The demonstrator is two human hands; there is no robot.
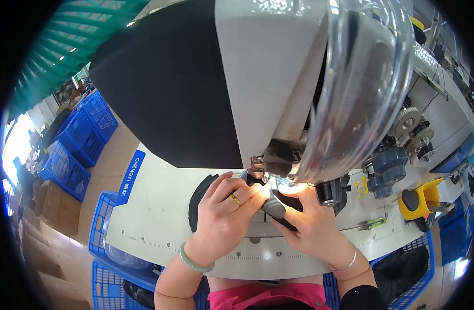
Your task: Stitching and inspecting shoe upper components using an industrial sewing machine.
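A grey ribbed fabric piece with dark edges lies under the needle area of a sewing machine. My left hand, wearing a ring and a bangle, presses its closed fingertips on the piece's left side, close to the presser foot. My right hand pinches the right side between thumb and fingers. A lamp lights the spot between both hands. The needle itself is hidden by the machine head and my fingers. Left of my left hand lies a stack of black fabric pieces.
The white worktable has a ruler scale along its front edge. Thread snips with green handles lie at right, near a yellow holder. A clear curved shield hangs over my right hand. Blue crates stand around.
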